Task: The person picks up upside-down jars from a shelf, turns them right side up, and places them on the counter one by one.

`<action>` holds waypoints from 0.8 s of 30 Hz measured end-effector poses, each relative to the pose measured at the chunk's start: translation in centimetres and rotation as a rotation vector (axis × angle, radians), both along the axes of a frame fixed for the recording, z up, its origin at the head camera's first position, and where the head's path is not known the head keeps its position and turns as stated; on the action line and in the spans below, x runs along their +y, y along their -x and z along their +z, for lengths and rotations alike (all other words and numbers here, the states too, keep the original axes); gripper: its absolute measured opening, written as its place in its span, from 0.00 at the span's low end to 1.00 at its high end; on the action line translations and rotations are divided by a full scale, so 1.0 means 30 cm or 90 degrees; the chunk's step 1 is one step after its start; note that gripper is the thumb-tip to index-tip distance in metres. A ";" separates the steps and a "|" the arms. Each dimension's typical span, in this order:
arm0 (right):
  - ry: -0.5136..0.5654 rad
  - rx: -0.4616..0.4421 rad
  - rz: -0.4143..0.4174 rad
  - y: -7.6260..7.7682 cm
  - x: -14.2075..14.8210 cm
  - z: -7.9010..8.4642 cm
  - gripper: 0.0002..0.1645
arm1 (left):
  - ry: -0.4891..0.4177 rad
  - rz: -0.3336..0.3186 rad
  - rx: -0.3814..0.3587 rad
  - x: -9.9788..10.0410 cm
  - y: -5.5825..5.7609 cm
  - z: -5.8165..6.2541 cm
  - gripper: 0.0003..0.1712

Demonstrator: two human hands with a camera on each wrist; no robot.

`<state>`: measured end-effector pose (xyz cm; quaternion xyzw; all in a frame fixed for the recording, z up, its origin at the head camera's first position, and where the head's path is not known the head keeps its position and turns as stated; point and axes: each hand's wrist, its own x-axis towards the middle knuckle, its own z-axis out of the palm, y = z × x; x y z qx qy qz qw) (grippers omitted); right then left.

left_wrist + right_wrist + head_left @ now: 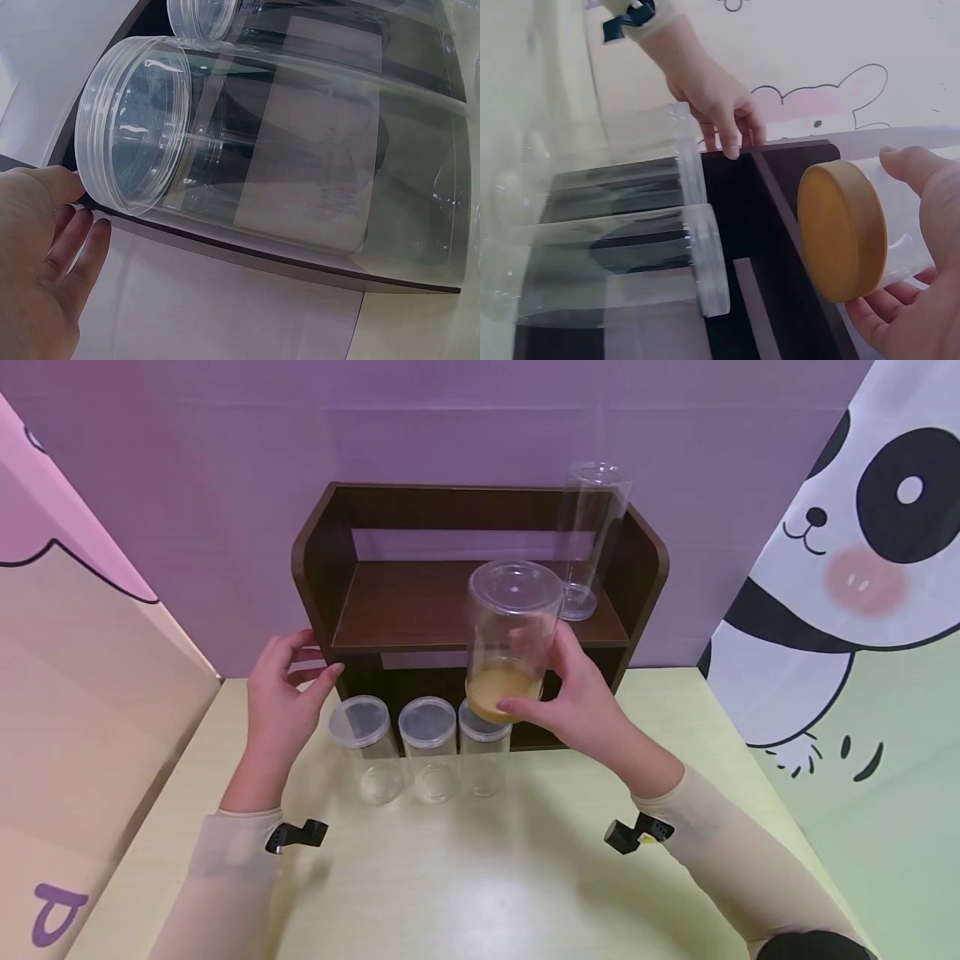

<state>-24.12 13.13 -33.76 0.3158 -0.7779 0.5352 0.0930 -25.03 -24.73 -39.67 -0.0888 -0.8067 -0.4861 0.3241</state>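
The right hand [577, 697] grips the inverted clear jar [512, 635] near its yellow lid [842, 229], before the shelf [480, 602]. The left hand [281, 693] rests open against the shelf's side. The jar is probably light, rigid and slippery; grasp around its body.

The jar [513, 635] in the right hand [581, 697] is clear, shiny plastic, and its yellow lid [842, 229] looks smooth and matt. At 9 o'clock from it, three more jars [427, 747] are the same see-through plastic with smooth clear lids. The tall jar [588, 539] at 1 o'clock is glossy clear plastic too. The shelf [420, 602] is dark brown wood with a smooth, dull face. The table [465, 885] is pale wood, smooth with a soft shine. The sleeves [225, 852] are soft cloth.
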 end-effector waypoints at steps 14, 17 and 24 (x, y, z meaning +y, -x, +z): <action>-0.034 -0.016 0.060 -0.117 0.076 -0.136 0.59 | 0.005 0.009 -0.001 0.001 0.005 -0.004 0.28; -0.033 -0.021 0.067 -0.136 0.082 -0.167 0.60 | 0.005 0.009 -0.001 0.001 0.007 -0.006 0.28; -0.013 -0.030 0.090 -0.158 0.081 -0.217 0.64 | 0.011 0.013 0.003 -0.005 0.005 -0.009 0.28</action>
